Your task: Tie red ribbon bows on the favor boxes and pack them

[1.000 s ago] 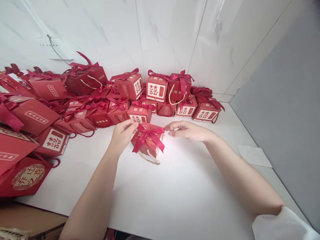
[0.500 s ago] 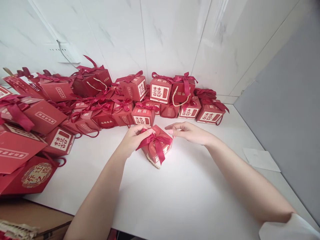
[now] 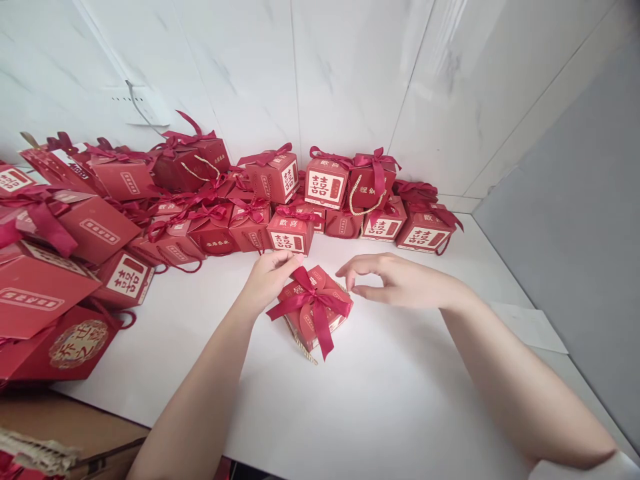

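A small red gift box (image 3: 327, 277) stands on the white table between my hands, tied on top with a dark red ribbon bow (image 3: 317, 307). A twisted gold cord handle (image 3: 303, 343) hangs down at its near left side. My left hand (image 3: 270, 280) is at the box's far left corner, thumb and forefinger pinched at an upper end of the ribbon; the fingertips partly hide the contact. To the right of the box, my right hand (image 3: 395, 280) hovers with curved fingers, thumb and forefinger apart, holding nothing.
Several similar red boxes (image 3: 290, 233) are stacked in rows along the tiled wall (image 3: 340, 73). More boxes (image 3: 45, 293) pile up at the left. A cardboard box (image 3: 85, 427) is at the lower left. A white flat piece (image 3: 530, 327) lies at the right, by a grey panel (image 3: 575, 233).
My right hand has moved slightly right, away from the box, its thumb and forefinger further apart. The box sits nearer, with its bow spread out more. My left hand stays at its far left.
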The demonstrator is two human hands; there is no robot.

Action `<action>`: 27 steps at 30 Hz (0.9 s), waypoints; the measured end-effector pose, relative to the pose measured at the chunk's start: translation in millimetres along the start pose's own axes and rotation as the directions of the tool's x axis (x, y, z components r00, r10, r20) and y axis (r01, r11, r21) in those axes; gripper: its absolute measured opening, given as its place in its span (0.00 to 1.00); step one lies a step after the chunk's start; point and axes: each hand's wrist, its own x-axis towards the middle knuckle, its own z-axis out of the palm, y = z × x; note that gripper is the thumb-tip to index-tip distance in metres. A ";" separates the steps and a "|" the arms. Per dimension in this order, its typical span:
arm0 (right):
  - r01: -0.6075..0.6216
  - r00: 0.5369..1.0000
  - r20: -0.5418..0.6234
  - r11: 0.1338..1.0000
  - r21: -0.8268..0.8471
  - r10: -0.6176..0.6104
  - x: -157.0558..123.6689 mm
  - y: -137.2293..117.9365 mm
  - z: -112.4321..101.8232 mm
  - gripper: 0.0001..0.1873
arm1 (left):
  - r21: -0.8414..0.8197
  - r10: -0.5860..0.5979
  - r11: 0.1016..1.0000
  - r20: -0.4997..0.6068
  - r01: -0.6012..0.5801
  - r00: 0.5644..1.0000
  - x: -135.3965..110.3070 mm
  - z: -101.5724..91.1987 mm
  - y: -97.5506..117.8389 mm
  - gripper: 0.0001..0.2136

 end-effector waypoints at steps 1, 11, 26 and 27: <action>-0.056 0.998 -0.019 0.998 -0.042 0.055 -3.4 -0.8 -4.2 0.07 | 0.015 0.005 1.000 -0.011 -0.005 1.000 -0.2 -1.6 1.0 0.21; -0.461 0.802 0.478 0.880 0.114 0.359 -16.3 1.4 -19.7 0.17 | 0.111 -0.036 0.994 0.378 -0.007 0.925 -9.6 -16.6 15.4 0.20; -0.410 0.912 0.208 0.769 0.491 0.354 4.9 22.3 -4.5 0.26 | -0.272 -0.068 0.954 0.227 0.130 0.971 8.7 5.9 -14.6 0.21; -0.416 0.908 0.181 0.761 0.498 0.378 6.0 24.1 -3.4 0.26 | -0.268 -0.072 0.954 0.233 0.135 0.970 9.3 5.1 -15.8 0.21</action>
